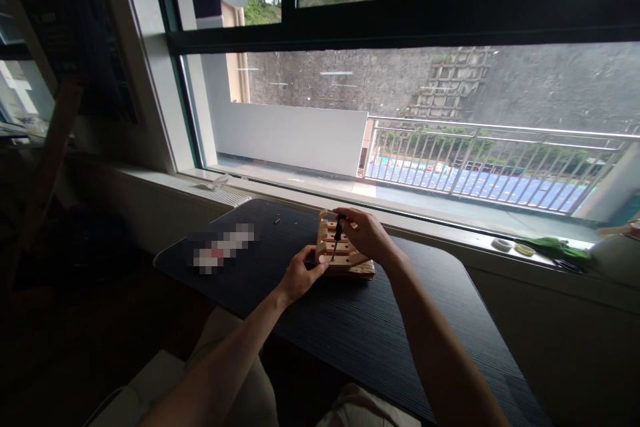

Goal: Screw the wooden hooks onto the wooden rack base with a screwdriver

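Note:
A small wooden slatted piece (345,259) with dark holes along its bars sits on a flat brown layer (367,273) on the dark table. From above, my right hand (364,232) grips the black handle of a screwdriver (339,230), fingers closed round it. The screwdriver's thin shaft points down, and its tip meets the nearest bar by a hole. My left hand (300,275) holds the near left corner of the wooden piece, thumb on its front edge and fingers on its left side.
On the dark table (400,333), a blurred-out item (225,248) lies at the left and a small dark screw-like piece (277,220) lies further back. Tape rolls (501,245) and a green bundle (555,250) rest on the windowsill. The window stands directly behind the table.

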A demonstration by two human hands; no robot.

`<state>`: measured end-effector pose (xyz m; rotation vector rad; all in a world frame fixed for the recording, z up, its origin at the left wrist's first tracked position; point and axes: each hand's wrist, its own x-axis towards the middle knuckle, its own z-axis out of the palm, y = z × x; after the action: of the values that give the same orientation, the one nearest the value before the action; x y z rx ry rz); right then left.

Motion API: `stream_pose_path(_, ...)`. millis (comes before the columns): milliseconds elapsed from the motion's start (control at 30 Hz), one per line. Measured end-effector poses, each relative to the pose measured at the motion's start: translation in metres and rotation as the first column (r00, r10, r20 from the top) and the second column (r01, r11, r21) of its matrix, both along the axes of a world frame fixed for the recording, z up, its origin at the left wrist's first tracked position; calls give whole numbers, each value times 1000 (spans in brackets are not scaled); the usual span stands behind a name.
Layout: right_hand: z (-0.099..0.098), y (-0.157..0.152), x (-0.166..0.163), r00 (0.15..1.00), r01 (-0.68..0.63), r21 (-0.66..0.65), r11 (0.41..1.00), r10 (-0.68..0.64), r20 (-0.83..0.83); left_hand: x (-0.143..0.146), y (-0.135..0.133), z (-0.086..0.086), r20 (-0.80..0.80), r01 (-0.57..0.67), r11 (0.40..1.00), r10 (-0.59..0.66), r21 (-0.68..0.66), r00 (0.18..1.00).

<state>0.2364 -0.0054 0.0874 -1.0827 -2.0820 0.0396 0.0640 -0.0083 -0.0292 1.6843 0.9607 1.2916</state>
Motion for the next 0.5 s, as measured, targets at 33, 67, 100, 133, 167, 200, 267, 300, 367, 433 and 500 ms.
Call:
stream_pose_path(33, 0, 0, 0, 1000, 1, -3, 1000, -1, -1, 0, 0, 0, 1, -2, 1000, 2, 0, 1000)
stream_pose_path(67, 0, 0, 0, 1000, 1, -5, 1000, -1, -1, 0, -1, 1, 2, -4, 1000, 4, 0, 1000)
stream_pose_path(100, 0, 0, 0, 1000, 1, -6, 1000, -1, 0, 0, -1, 1, 2, -6, 1000, 6, 0, 1000)
stream_pose_path(133, 0, 0, 0, 1000, 0, -5, 1000, 0, 1, 0, -1, 1, 3, -7, 1000, 7, 2, 1000)
stream_pose_path(167, 0, 0, 0, 1000, 0, -4, 1000, 0, 3, 0, -1, 2, 2, -6, 1000, 6, 3, 1000)
stream_pose_path(200, 0, 0, 0, 1000, 1, -2, 1000, -1, 5, 0, -1, 2, 2, -7, 1000, 7, 4, 1000)
stream_pose_path(267, 0, 0, 0, 1000, 6, 3, 1000, -6, 8, 0, -1, 2, -1, -7, 1000, 7, 7, 1000)
stream_pose_path(300, -1, 1, 0, 1000, 11, 5, 1000, -11, 10, 0, -1, 2, -3, -7, 1000, 7, 9, 1000)
stream_pose_path(367, -1, 1, 0, 1000, 20, 7, 1000, -20, 14, 0, 0, 1, -7, -8, 1000, 8, 12, 1000)
stream_pose_path(433, -1, 2, 0, 1000, 26, 7, 1000, -26, 16, 0, 1, 0, -9, -8, 1000, 8, 14, 1000)
stream_pose_path(500, -1, 2, 0, 999, 30, 8, 1000, -30, 16, 0, 1, 0, -9, -7, 1000, 7, 16, 1000)
